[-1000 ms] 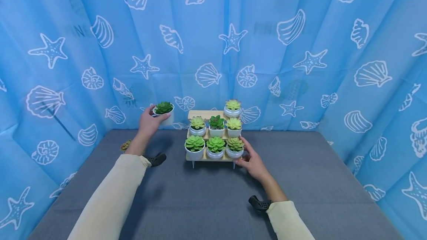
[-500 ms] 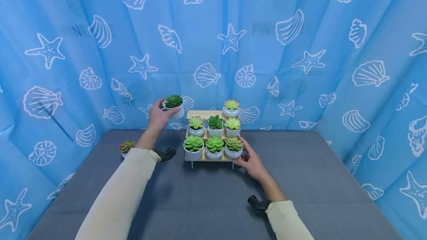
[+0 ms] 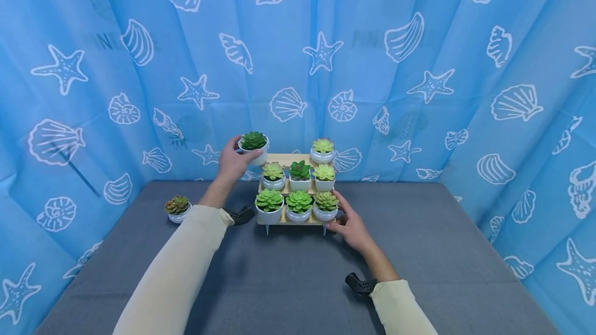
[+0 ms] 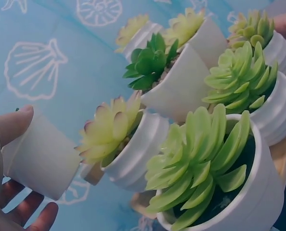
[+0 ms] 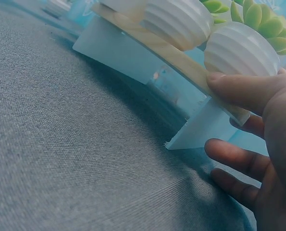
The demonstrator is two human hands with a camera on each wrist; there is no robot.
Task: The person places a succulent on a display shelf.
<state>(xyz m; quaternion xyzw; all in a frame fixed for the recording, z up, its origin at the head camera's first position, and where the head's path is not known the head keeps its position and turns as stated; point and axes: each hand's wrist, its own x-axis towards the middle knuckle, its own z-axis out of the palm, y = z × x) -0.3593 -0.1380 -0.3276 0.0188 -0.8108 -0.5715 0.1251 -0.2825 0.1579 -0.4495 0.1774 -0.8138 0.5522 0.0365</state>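
Observation:
A dark green potted succulent [image 3: 253,141] in a plain white pot is in my left hand [image 3: 234,162], gripped at the side between thumb and fingers. It is up by the left end of the top shelf of a three-tier wooden stand [image 3: 293,160]. The left wrist view shows this white pot [image 4: 42,154] tilted in the frame, its plant hidden. My right hand [image 3: 352,227] holds the lowest shelf's right corner; the right wrist view has the thumb [image 5: 229,86] on the wooden board and fingers beneath. Succulents fill the lower two tiers; one light green succulent [image 3: 323,150] stands top right.
On the grey cloth at the left, beside my left forearm, sits a reddish-green succulent [image 3: 178,209] in a white pot. A blue shell-print curtain [image 3: 372,118] hangs behind the stand and along both sides.
My left hand has carried the dark green succulent rightward to the stand's top left. The reddish-green succulent has come out from behind the left arm. My right hand stays at the shelf corner.

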